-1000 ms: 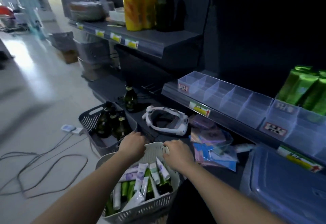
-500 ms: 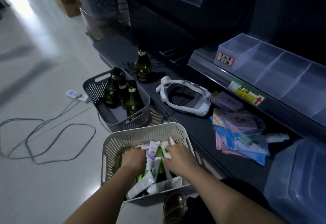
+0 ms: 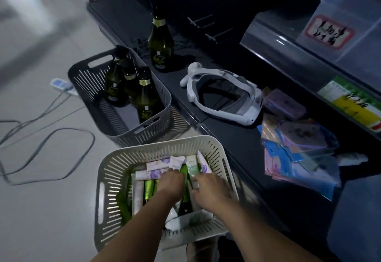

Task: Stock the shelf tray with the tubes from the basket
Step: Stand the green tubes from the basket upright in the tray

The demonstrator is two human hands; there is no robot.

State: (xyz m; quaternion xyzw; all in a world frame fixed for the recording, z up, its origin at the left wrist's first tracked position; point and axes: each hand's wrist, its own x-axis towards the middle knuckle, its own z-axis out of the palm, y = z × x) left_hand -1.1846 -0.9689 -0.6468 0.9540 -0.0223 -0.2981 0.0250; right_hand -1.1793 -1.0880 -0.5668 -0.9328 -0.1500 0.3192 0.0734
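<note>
White slatted plastic forms the basket (image 3: 158, 148), in which the tubes (image 3: 159, 165) are heaped, white, lilac and green. The gathering step is in hand: the left hand (image 3: 170, 186) and the right hand (image 3: 213, 188) are both sunk among the tubes, side by side. The fingers (image 3: 175, 174) of the left are bent down into the heap and those of the right are reached across it; whether anything is gripped cannot be told. No stocking is judged done yet: the clear shelf tray (image 3: 348, 14), at the upper right and well apart from the basket, shows no tubes in the part seen. A firm hold on a few tubes and a lift to that tray are called for next. A second ago the far rim was held; now the hands are lowered into the heap, and the view is tipped downward.
</note>
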